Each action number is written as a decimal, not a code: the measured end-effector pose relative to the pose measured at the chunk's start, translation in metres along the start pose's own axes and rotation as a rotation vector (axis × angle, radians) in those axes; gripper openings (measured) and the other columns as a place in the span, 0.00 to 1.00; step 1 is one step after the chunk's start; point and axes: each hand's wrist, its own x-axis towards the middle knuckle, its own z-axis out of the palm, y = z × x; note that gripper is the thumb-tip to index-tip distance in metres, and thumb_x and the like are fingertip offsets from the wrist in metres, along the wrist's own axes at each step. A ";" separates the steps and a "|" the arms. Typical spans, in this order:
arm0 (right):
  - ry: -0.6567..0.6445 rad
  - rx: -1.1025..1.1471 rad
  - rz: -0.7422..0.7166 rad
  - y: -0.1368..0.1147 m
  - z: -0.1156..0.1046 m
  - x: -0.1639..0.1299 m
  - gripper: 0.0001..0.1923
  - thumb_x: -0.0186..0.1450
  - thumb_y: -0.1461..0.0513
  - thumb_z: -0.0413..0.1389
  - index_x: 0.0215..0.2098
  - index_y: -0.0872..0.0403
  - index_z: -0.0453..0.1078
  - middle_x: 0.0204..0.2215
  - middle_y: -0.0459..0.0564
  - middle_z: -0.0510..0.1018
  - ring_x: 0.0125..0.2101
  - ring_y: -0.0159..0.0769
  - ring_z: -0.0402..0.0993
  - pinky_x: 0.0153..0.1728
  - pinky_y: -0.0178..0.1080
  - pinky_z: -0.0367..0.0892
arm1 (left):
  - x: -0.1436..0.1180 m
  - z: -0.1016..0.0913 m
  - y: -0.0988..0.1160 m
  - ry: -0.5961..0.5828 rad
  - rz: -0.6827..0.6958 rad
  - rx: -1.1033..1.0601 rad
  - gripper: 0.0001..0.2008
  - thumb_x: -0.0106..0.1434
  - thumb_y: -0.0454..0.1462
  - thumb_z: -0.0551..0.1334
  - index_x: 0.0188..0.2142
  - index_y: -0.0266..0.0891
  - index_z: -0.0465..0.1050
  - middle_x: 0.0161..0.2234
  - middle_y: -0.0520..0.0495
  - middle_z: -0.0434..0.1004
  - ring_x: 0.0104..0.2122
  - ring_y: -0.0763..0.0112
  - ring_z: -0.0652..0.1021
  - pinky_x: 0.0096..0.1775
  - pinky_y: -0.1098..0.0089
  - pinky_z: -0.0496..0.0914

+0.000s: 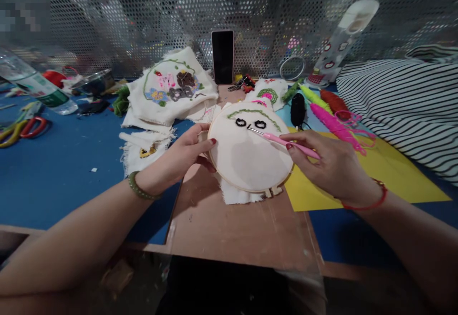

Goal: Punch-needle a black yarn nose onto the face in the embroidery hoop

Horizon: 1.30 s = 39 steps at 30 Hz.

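Observation:
My left hand (179,155) grips the left rim of a round wooden embroidery hoop (250,155) stretched with white cloth, tilted up off the brown board (232,224). The cloth carries a green stitched arc and two black loops near its top. My right hand (332,167) holds a pink punch needle (286,141) like a pen. The metal tip of the needle touches the cloth between the two black loops. A green bead bracelet sits on my left wrist, a red cord on my right.
Finished embroidered cloths (171,88) lie piled at the left rear. A black phone (222,57) leans on the perforated metal wall. Yarn skeins (331,117) and yellow paper (390,172) lie right, striped fabric (404,100) beyond. Scissors (21,129) and a bottle (36,86) lie far left.

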 end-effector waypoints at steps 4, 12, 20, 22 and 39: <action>-0.030 -0.006 0.020 0.002 0.000 -0.001 0.09 0.70 0.63 0.52 0.46 0.50 0.74 0.35 0.50 0.85 0.31 0.42 0.82 0.29 0.42 0.72 | 0.000 -0.001 0.000 0.003 -0.015 0.003 0.17 0.66 0.35 0.62 0.53 0.36 0.66 0.39 0.45 0.77 0.29 0.71 0.76 0.25 0.70 0.77; -0.033 -0.015 0.036 0.001 -0.001 -0.001 0.10 0.71 0.62 0.51 0.46 0.52 0.74 0.32 0.50 0.84 0.26 0.39 0.79 0.25 0.40 0.66 | 0.003 -0.002 -0.002 -0.009 0.003 0.005 0.15 0.66 0.34 0.62 0.52 0.36 0.65 0.34 0.48 0.75 0.27 0.71 0.75 0.24 0.71 0.77; -0.063 -0.022 0.082 0.002 -0.001 -0.003 0.11 0.72 0.61 0.51 0.49 0.52 0.74 0.34 0.52 0.84 0.27 0.40 0.79 0.26 0.41 0.66 | 0.003 -0.002 -0.003 -0.007 0.013 0.002 0.15 0.66 0.34 0.62 0.52 0.36 0.65 0.35 0.48 0.75 0.28 0.71 0.76 0.23 0.71 0.77; -0.060 -0.027 0.093 0.003 0.000 -0.003 0.12 0.72 0.60 0.51 0.49 0.53 0.74 0.35 0.52 0.84 0.28 0.40 0.80 0.26 0.41 0.67 | 0.003 -0.002 -0.003 -0.003 0.006 0.009 0.16 0.66 0.34 0.61 0.52 0.36 0.65 0.35 0.48 0.75 0.28 0.71 0.76 0.23 0.71 0.77; -0.040 -0.020 0.031 0.003 0.005 -0.004 0.13 0.72 0.62 0.51 0.50 0.54 0.74 0.40 0.54 0.84 0.34 0.41 0.82 0.32 0.41 0.73 | 0.001 -0.001 -0.001 0.000 0.002 0.007 0.17 0.65 0.36 0.64 0.52 0.37 0.67 0.38 0.45 0.77 0.31 0.69 0.77 0.26 0.70 0.76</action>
